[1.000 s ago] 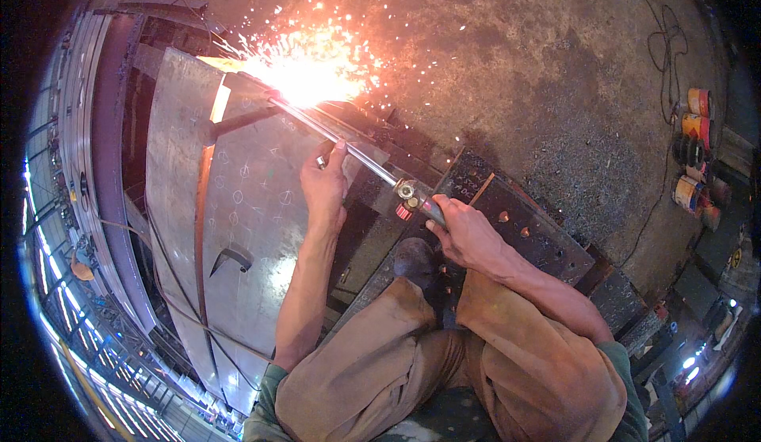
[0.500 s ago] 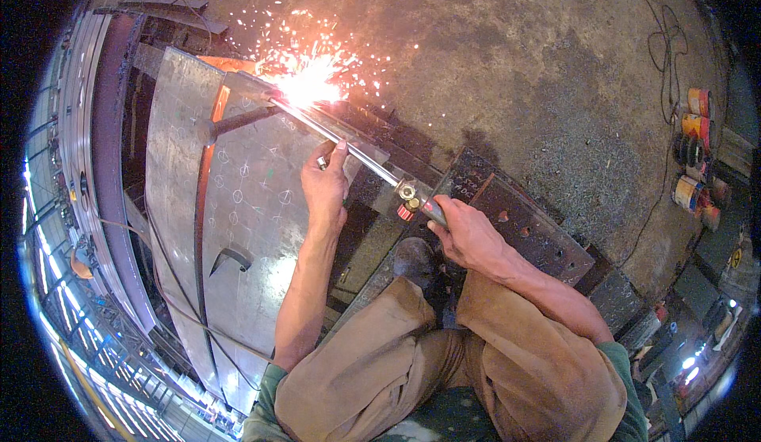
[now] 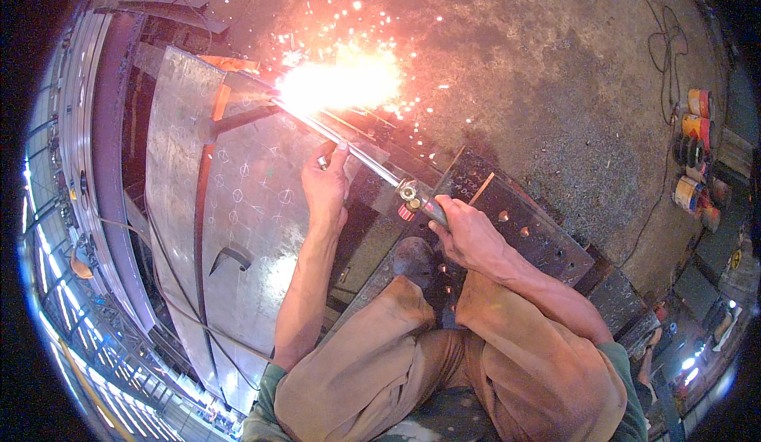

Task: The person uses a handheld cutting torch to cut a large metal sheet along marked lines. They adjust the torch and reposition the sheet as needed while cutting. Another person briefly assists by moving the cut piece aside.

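A long metal cutting torch [image 3: 369, 160] runs slantwise between my hands. Its tip meets the far edge of a grey steel plate [image 3: 246, 156], where a white-hot burst of sparks [image 3: 341, 81] hides the cut. My right hand [image 3: 473, 232] is wrapped round the torch's handle, close behind the brass valve and red knob. My left hand [image 3: 326, 179] pinches the torch tube with thumb and fingers, just above the plate, with a small shiny metal piece by the fingers. Circle marks and a dark curved piece [image 3: 230, 260] are on the plate.
Dark steel pieces with holes [image 3: 539, 228] lie right of the torch. Long steel beams [image 3: 111, 149] run along the left, and a hose [image 3: 170, 299] crosses the plate. Several coloured cans [image 3: 695, 129] stand at the right, near a coiled cable [image 3: 670, 42] on the floor.
The spark burst has grown larger and brighter and spread to the right. Glints now show at the holes in the dark steel. Both hands and the torch stay nearly in place.
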The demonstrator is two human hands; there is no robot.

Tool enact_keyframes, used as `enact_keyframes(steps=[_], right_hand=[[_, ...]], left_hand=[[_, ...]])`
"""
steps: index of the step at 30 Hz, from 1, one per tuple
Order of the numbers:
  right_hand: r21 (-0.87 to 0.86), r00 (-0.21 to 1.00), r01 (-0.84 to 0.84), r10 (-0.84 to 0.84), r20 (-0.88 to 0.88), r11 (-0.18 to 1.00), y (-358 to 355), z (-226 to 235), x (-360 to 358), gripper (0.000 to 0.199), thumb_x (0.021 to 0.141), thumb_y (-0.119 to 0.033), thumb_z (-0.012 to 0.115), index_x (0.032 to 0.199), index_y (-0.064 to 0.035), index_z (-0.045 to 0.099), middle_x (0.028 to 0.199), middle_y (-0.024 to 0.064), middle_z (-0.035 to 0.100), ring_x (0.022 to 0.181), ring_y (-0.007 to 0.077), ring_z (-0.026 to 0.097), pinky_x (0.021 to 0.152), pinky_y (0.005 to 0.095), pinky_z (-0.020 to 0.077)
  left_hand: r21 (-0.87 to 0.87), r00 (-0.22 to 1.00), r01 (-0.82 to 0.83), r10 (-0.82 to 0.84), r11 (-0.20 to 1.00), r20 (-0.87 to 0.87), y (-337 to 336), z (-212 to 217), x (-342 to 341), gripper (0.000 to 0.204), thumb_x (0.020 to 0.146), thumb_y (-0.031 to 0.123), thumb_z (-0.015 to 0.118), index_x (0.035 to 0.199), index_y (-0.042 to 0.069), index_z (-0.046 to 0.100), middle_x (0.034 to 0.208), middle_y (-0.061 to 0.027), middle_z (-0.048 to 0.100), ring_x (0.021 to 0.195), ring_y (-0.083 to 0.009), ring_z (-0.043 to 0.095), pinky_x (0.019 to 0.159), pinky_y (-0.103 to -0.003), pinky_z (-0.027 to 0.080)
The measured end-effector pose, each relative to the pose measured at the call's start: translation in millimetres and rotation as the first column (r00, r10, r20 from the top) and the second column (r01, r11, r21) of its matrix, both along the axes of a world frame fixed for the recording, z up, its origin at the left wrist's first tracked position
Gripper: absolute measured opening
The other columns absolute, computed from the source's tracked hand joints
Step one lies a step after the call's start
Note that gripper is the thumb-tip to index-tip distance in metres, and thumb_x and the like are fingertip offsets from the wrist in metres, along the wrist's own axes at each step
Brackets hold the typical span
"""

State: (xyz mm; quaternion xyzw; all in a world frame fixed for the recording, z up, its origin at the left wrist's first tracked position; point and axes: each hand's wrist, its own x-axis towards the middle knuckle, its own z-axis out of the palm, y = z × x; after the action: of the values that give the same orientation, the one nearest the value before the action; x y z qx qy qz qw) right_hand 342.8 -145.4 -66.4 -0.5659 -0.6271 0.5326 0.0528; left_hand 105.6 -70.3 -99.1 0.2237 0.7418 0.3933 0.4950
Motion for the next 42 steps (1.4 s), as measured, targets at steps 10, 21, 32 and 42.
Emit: enact_keyframes(steps=[10, 21, 32, 42], right_hand=[[-0.002, 1.0, 0.014, -0.014, -0.007, 1.0, -1, 0, 0, 0.037, 0.092, -0.013, 0.065, 0.122, 0.0037, 0.052, 0.1, 0.0286, 0.063, 0.093, 0.0498, 0.064, 0.077, 0.0543, 0.0532], [0.008, 1.0, 0.009, -0.009, 0.0, 1.0, -1, -2, 3, 0.039, 0.092, -0.014, 0.065, 0.123, 0.0048, 0.052, 0.099, 0.0287, 0.063, 0.094, 0.0494, 0.064, 0.077, 0.0535, 0.0537], [0.022, 1.0, 0.01, -0.01, -0.03, 1.0, 0, 1, 6, 0.036, 0.092, -0.012, 0.064, 0.121, 0.0051, 0.052, 0.098, 0.029, 0.063, 0.093, 0.0494, 0.064, 0.076, 0.0531, 0.0528], [0.021, 1.0, 0.006, -0.005, -0.002, 1.0, -4, -6, 8, 0.034, 0.092, -0.011, 0.065, 0.12, 0.0033, 0.053, 0.1, 0.0279, 0.064, 0.096, 0.0477, 0.065, 0.078, 0.0516, 0.0535]], left_hand=[[0.029, 1.0, 0.015, -0.015, 0.999, -0.004, -5, -4, -5, 0.033, 0.095, 0.026, 0.073, 0.113, -0.002, 0.069, 0.078, 0.0018, 0.057, 0.057, -0.0044, 0.042, 0.049, -0.024, 0.031], [-0.011, 0.998, -0.034, 0.034, 0.999, 0.049, -6, -10, -6, 0.039, 0.093, 0.026, 0.074, 0.117, -0.004, 0.067, 0.097, -0.0055, 0.062, 0.081, -0.0118, 0.055, 0.067, -0.027, 0.045], [-0.04, 1.0, -0.019, 0.019, 0.999, -0.012, 5, 21, 12, 0.034, 0.095, 0.017, 0.071, 0.119, -0.005, 0.063, 0.094, -0.0048, 0.061, 0.079, -0.0129, 0.06, 0.064, -0.027, 0.05], [-0.02, 0.999, 0.002, -0.001, 1.0, 0.041, -1, 5, 3, 0.032, 0.096, 0.022, 0.071, 0.115, -0.004, 0.067, 0.089, -0.0034, 0.061, 0.066, -0.009, 0.05, 0.054, -0.027, 0.04]])
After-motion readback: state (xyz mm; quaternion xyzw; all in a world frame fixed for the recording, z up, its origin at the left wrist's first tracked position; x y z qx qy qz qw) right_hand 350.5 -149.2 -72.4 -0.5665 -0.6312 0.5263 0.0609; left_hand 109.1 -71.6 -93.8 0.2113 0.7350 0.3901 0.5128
